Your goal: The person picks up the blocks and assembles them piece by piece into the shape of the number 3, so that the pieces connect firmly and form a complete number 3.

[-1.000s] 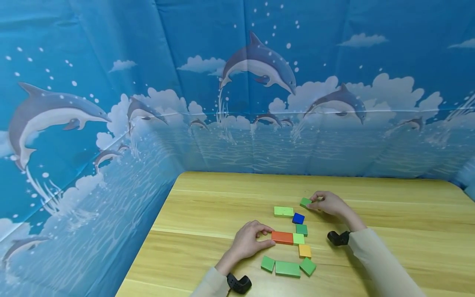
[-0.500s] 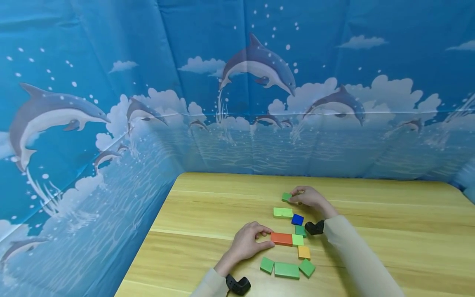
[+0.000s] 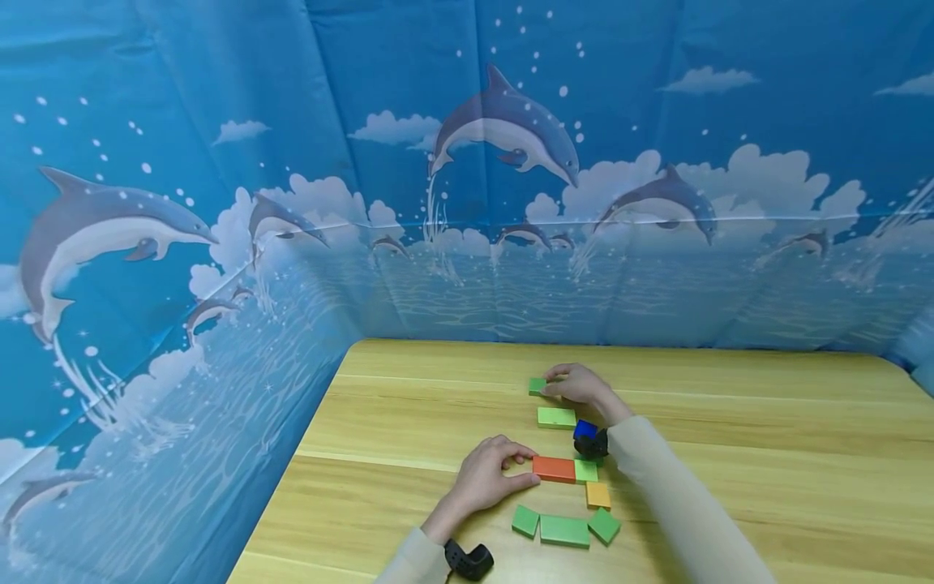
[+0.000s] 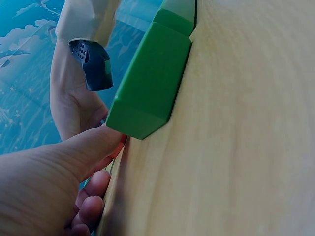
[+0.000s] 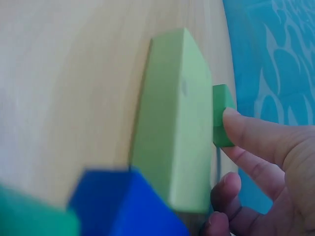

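At the back of the blocks, my right hand (image 3: 584,385) pinches a small green block (image 3: 537,387) between thumb and fingers. This block is just beyond a long light green block (image 3: 557,418), seen close up in the right wrist view. My left hand (image 3: 485,478) holds the left end of a red block (image 3: 554,469) between thumb and fingers. A small light green block (image 3: 586,470) touches the red block's right end. Beneath the right wrist's black camera lies a blue block (image 3: 585,427), partly covered. In the left wrist view, a green block (image 4: 147,78) hides most of the red one.
An orange block (image 3: 598,495) lies in front of the small light green one. Nearest the person, a long green block (image 3: 565,531) sits between two smaller green blocks. A blurred green block (image 5: 29,216) shows beside the blue one. A dolphin-printed curtain (image 3: 467,276) borders the wooden table (image 3: 409,405).
My right hand has moved left with the small green block, from right of the long light green block to behind its left end. My left hand stays on the red block.
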Motion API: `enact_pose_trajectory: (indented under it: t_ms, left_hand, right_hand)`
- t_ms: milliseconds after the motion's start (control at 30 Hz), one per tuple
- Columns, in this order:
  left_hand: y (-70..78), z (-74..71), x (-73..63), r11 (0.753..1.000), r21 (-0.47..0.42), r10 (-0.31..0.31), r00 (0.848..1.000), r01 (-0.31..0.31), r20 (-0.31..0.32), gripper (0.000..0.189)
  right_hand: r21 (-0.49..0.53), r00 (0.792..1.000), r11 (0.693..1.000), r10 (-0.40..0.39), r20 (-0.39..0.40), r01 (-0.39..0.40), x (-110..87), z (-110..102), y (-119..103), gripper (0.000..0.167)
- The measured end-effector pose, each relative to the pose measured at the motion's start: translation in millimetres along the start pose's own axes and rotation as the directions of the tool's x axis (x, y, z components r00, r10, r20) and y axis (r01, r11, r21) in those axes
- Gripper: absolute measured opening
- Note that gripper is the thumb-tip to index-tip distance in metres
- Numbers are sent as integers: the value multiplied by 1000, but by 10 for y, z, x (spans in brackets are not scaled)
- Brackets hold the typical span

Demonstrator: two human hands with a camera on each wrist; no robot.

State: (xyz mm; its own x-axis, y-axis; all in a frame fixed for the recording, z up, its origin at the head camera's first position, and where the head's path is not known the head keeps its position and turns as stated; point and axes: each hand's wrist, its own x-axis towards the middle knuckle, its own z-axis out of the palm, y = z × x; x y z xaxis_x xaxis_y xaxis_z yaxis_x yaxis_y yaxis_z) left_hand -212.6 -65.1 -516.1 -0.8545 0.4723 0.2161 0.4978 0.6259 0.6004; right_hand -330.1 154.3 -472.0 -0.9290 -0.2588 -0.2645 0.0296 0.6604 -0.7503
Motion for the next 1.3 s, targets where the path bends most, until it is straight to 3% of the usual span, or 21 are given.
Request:
enact_pose_trajectory:
  t_ms: [400,767,1300]
  left_hand:
    - [-4,3,1,1000,0,-1,1000,1,14,33]
    - [5,-2,-3,1000,5,-9,1000,9,11,34]
    - [-5,6,-1,1000,2,6,1000,-6,0,33]
  right_hand:
    - [11,999,1000,-20,47,20,29,128,-89,38]
    - [123,997,992,7,81,-17,-13,148,-115,35]
    - [100,998,995,-23,67,16,-29,178,-122,29]
